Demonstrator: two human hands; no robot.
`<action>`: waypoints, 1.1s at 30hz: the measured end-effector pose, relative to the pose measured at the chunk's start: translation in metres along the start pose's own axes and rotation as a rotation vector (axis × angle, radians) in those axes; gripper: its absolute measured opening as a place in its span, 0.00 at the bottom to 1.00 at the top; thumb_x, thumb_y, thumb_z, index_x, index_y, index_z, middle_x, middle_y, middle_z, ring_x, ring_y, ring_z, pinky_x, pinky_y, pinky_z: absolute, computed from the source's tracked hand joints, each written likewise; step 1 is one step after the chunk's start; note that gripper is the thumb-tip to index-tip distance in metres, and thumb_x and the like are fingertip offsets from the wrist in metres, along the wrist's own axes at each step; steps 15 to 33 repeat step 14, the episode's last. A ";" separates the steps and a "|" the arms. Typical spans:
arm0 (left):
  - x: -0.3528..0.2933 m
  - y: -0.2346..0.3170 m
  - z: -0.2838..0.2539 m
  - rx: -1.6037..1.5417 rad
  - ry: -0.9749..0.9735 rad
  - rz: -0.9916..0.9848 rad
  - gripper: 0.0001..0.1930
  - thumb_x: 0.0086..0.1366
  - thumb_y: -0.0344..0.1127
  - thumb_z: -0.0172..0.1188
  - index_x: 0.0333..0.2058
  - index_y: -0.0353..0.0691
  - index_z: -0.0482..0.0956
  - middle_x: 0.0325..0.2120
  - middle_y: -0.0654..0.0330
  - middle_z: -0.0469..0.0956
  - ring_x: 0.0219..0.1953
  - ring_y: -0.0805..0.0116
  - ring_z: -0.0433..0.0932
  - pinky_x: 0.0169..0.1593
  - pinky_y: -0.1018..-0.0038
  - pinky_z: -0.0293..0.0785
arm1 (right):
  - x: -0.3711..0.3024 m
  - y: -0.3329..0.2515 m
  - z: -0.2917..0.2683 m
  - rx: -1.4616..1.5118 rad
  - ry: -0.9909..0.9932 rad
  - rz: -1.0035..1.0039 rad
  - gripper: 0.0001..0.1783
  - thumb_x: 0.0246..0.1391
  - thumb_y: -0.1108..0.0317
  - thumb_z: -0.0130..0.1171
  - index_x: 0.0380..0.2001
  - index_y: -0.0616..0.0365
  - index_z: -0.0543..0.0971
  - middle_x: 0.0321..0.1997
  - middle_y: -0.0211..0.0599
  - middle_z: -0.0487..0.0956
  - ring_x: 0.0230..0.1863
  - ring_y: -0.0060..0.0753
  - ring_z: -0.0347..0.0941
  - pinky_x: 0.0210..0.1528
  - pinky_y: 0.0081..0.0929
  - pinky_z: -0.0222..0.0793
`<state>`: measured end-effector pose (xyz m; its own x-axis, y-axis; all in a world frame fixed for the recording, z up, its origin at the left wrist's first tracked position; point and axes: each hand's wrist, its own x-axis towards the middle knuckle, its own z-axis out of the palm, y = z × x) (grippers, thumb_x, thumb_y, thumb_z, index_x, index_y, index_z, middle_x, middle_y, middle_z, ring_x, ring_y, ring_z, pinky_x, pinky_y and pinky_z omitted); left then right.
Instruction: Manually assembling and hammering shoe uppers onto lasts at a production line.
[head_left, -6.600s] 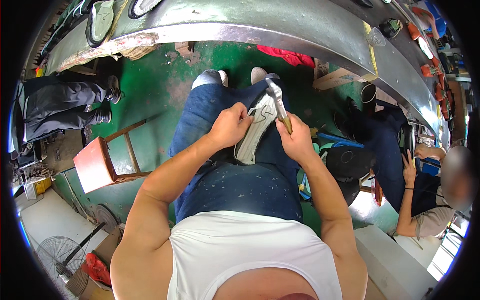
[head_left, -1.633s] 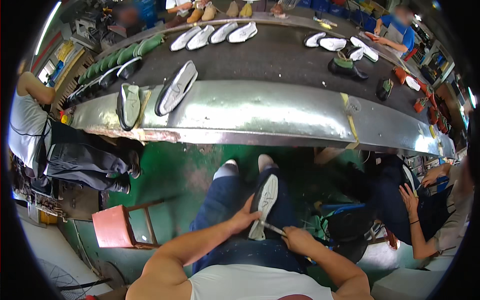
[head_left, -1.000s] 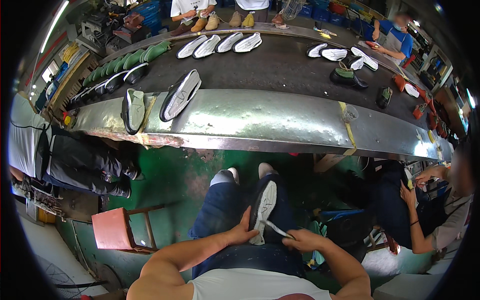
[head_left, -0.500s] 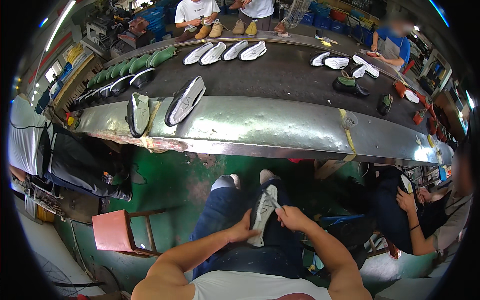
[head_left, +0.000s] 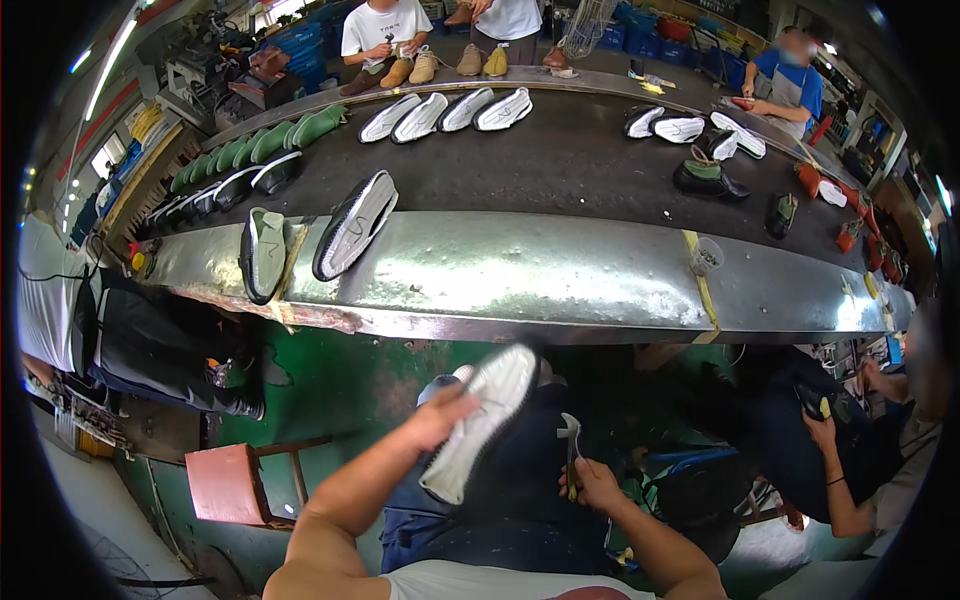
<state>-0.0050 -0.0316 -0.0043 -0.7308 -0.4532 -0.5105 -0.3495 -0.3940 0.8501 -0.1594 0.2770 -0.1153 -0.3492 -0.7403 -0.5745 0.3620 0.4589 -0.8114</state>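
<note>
My left hand (head_left: 443, 418) is closed around the side of a shoe (head_left: 487, 408) and holds it tilted above my lap, slightly blurred. The shoe's white underside faces up, with a dark edge along one side. In my right hand (head_left: 594, 484), lower and to the right, are lasting pincers (head_left: 571, 437) with a bright curved head pointing up. The pincers are apart from the shoe. Beyond my knees, on the metal bench edge (head_left: 480, 265), lie another white-bottomed shoe (head_left: 357, 228) and a shoe with a pale green underside (head_left: 264, 255).
Rows of white-bottomed shoes (head_left: 420, 118) and green shoes (head_left: 280, 140) lie on the dark worktop. A clear cup (head_left: 706, 256) stands at the bench edge. A red-seated stool (head_left: 228, 483) is at my left. Co-workers stand or sit around, one close on my right (head_left: 826, 440).
My left hand has lifted the shoe from my lap, up and leftward. My right hand has drawn the pincers away from the shoe, down and to the right.
</note>
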 end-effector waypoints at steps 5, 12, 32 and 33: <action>0.022 0.123 -0.025 -0.193 -0.224 0.323 0.30 0.68 0.45 0.62 0.57 0.25 0.69 0.47 0.49 0.81 0.43 0.65 0.83 0.48 0.71 0.81 | 0.016 -0.009 -0.006 0.053 -0.063 0.014 0.29 0.74 0.48 0.37 0.46 0.66 0.74 0.37 0.39 0.82 0.33 0.29 0.81 0.27 0.23 0.71; 0.115 0.251 -0.008 0.603 0.164 0.482 0.40 0.66 0.60 0.60 0.57 0.21 0.72 0.47 0.43 0.80 0.51 0.58 0.78 0.57 0.66 0.72 | 0.028 -0.008 -0.013 0.178 -0.109 0.109 0.28 0.74 0.48 0.37 0.47 0.65 0.74 0.39 0.39 0.82 0.34 0.32 0.82 0.32 0.25 0.75; 0.129 0.298 0.012 1.008 0.159 0.414 0.42 0.65 0.61 0.59 0.62 0.25 0.69 0.52 0.36 0.76 0.56 0.54 0.75 0.61 0.70 0.68 | 0.029 -0.006 -0.016 0.242 -0.109 0.117 0.27 0.73 0.49 0.39 0.49 0.64 0.74 0.39 0.42 0.82 0.36 0.39 0.83 0.37 0.28 0.77; 0.129 0.298 0.012 1.008 0.159 0.414 0.42 0.65 0.61 0.59 0.62 0.25 0.69 0.52 0.36 0.76 0.56 0.54 0.75 0.61 0.70 0.68 | 0.029 -0.006 -0.016 0.242 -0.109 0.117 0.27 0.73 0.49 0.39 0.49 0.64 0.74 0.39 0.42 0.82 0.36 0.39 0.83 0.37 0.28 0.77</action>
